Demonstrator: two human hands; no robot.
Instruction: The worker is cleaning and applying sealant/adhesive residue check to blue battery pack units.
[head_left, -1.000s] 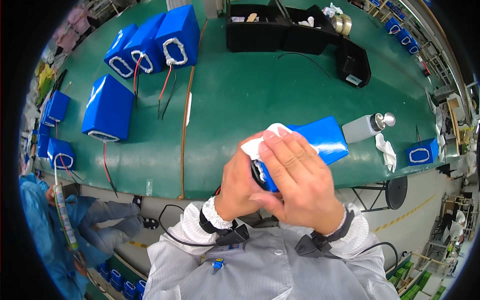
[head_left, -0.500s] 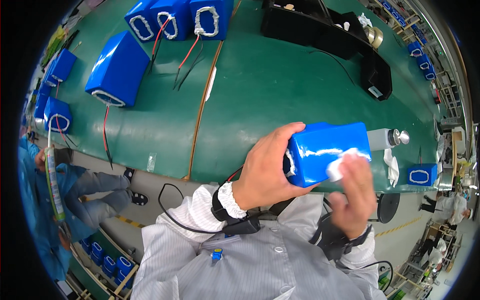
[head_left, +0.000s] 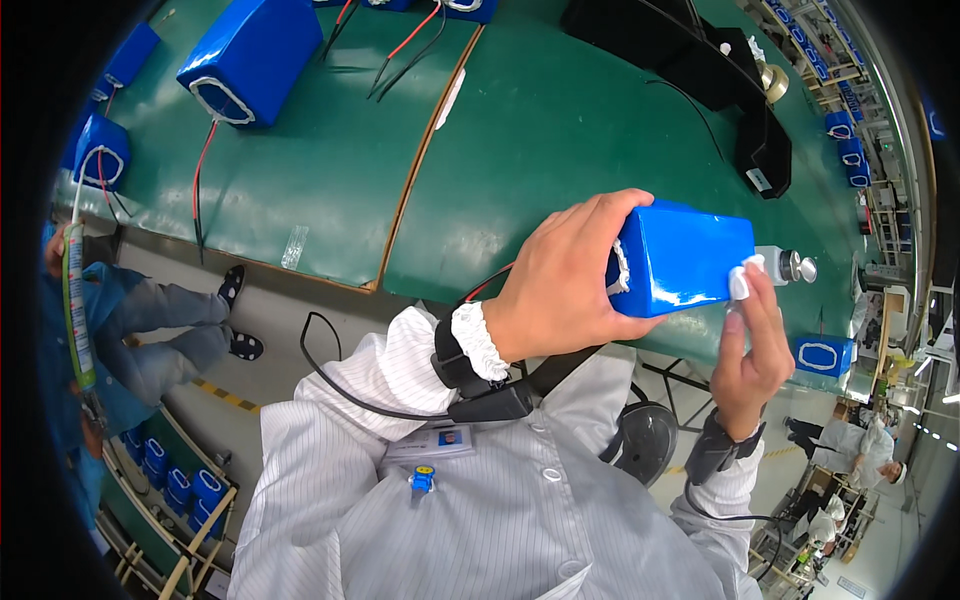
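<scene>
A shiny blue shrink-wrapped battery pack (head_left: 690,258) is held up near the front edge of the green table. My left hand (head_left: 565,275) grips its left end, which has a rim of white sealant; red wire comes out beside that wrist. My right hand (head_left: 752,350) pinches a white wad of tissue (head_left: 740,280) and presses it against the pack's lower right corner. Just behind the pack's right end lies a clear bottle with a metal pump top (head_left: 795,266), partly hidden.
Other blue battery packs (head_left: 255,60) with red and black leads stand at the far left, and one pack (head_left: 824,355) is at the right edge. Black bins (head_left: 650,45) sit at the back right. At left, a co-worker in blue holds a sealant tube (head_left: 76,300).
My right hand has slid the tissue rightward along the pack to its right corner. The view has shifted, so the table's far things appear higher. My left hand keeps its grip.
</scene>
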